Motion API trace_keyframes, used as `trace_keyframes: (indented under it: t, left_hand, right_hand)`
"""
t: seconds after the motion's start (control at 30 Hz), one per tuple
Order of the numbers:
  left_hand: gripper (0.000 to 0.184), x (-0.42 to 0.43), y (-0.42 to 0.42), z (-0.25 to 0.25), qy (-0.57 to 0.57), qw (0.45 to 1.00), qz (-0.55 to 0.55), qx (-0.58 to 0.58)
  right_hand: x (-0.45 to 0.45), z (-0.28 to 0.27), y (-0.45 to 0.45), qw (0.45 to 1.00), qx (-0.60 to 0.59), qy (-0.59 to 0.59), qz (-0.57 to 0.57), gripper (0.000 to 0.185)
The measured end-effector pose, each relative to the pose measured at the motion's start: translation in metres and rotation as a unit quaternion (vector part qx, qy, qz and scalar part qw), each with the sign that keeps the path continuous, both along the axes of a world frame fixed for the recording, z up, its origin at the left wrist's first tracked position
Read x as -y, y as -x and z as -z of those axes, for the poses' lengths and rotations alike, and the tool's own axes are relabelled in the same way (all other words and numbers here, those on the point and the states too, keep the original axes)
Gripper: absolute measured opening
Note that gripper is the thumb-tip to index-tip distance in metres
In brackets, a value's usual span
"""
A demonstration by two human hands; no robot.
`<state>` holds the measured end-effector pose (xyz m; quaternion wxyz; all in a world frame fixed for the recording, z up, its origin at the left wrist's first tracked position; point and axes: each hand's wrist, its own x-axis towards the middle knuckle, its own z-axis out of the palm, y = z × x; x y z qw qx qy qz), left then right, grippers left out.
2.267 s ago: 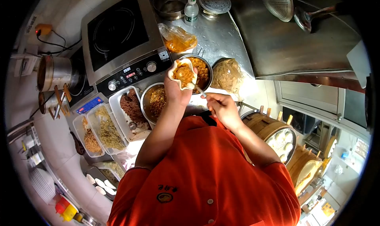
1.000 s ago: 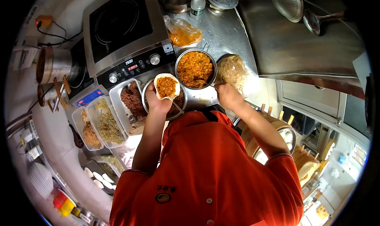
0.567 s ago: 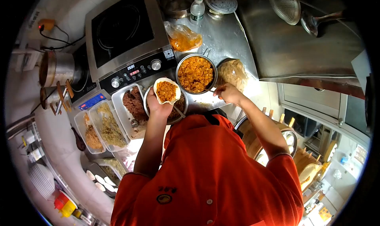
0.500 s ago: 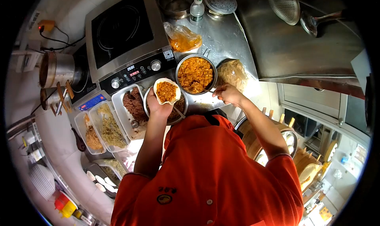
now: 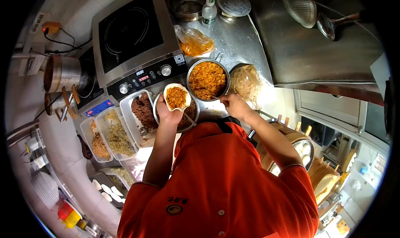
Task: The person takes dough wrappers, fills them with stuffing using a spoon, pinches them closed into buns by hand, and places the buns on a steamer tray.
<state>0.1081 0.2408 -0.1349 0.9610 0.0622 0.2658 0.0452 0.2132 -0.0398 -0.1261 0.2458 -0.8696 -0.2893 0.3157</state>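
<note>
In my left hand (image 5: 168,115) rests a round dough wrapper (image 5: 180,109), cupped and heaped with orange chopped filling (image 5: 175,97). My right hand (image 5: 237,107) is closed around the thin handle of a utensil (image 5: 216,98). Its working end is sunk in the orange filling (image 5: 206,77) of a metal bowl (image 5: 228,76), so its shape is hidden. Partly under my left hand stands another metal bowl (image 5: 197,114) with brownish filling and a utensil in it. A plastic bag of pale food (image 5: 246,80) lies just beyond my right hand.
Trays of dark red paste (image 5: 143,111) and greenish filling (image 5: 115,134) stand at the left. Behind them is an induction cooker (image 5: 131,34). A bottle (image 5: 209,14), an orange-filled bag (image 5: 196,42) and a lidded container (image 5: 234,4) sit farther back. Bamboo steamers (image 5: 283,136) are at the right.
My right hand has shifted slightly left towards the bowl of orange filling, with the utensil in its grip. My left hand still holds the filled wrapper, nearly in the same place.
</note>
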Motion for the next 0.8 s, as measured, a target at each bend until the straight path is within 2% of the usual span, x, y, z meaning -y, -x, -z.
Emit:
trace_keyframes:
  t: [0.07,0.1,0.13,0.17,0.2,0.3,0.33,0.4,0.47,0.53,0.57,0.6,0.67,0.73,0.8]
  left_hand:
    - [0.054,0.002,-0.002,-0.009,0.011,1.0,-0.011,-0.001]
    - [0.052,0.003,-0.003,-0.013,0.022,1.0,-0.022,-0.002]
    - [0.052,0.002,-0.002,-0.011,0.022,1.0,-0.023,-0.002]
    - [0.054,0.001,-0.002,-0.01,0.018,1.0,-0.02,0.004]
    - [0.056,0.001,-0.001,-0.008,0.015,1.0,-0.017,0.009]
    - [0.056,0.004,-0.01,-0.011,-0.007,0.998,-0.025,-0.049]
    - [0.056,0.006,-0.014,-0.006,-0.007,0.998,-0.025,-0.048]
    - [0.051,0.015,-0.025,0.005,0.009,0.999,-0.036,-0.037]
    - [0.041,0.031,-0.043,0.0,-0.022,1.0,-0.002,-0.01]
    - [0.038,0.046,-0.062,-0.007,0.052,0.998,0.014,0.016]
    - [0.037,0.051,-0.068,-0.006,0.075,0.995,0.019,0.058]
    - [0.037,0.056,-0.074,-0.004,0.097,0.99,0.024,0.101]
    - [0.036,0.064,-0.083,-0.019,0.069,0.994,0.033,0.08]
    - [0.037,0.066,-0.086,-0.03,0.045,0.992,0.021,0.119]
    - [0.037,0.068,-0.086,-0.038,0.04,0.993,0.017,0.114]
  right_hand:
    - [0.009,0.015,-0.003,0.985,-0.124,-0.025,0.114,0.024]
    - [0.012,0.011,-0.007,0.985,-0.124,-0.025,0.114,0.024]
    - [0.014,-0.001,-0.012,0.945,-0.255,-0.04,0.203,0.023]
    - [0.014,-0.012,-0.015,0.878,-0.38,-0.053,0.286,0.022]
    - [0.013,-0.021,-0.016,0.878,-0.379,-0.052,0.286,0.022]
    - [0.012,-0.049,-0.013,0.867,-0.324,-0.108,0.363,0.023]
    - [0.011,-0.057,-0.011,0.868,-0.323,-0.109,0.363,0.023]
    - [0.007,-0.078,-0.004,0.889,-0.239,-0.214,0.326,0.021]
    - [-0.003,-0.102,0.007,0.901,-0.199,-0.209,0.324,0.021]
    - [-0.012,-0.111,0.021,0.939,-0.002,-0.21,0.272,0.021]
    - [-0.02,-0.116,0.024,0.936,0.108,-0.241,0.233,0.022]
    - [-0.023,-0.115,0.025,0.936,0.107,-0.242,0.231,0.022]
    - [-0.025,-0.114,0.026,0.941,0.236,-0.198,0.142,0.024]
    - [-0.024,-0.127,0.028,0.937,0.246,-0.21,0.135,0.025]
    - [-0.024,-0.141,0.034,0.931,0.179,-0.244,0.205,0.024]
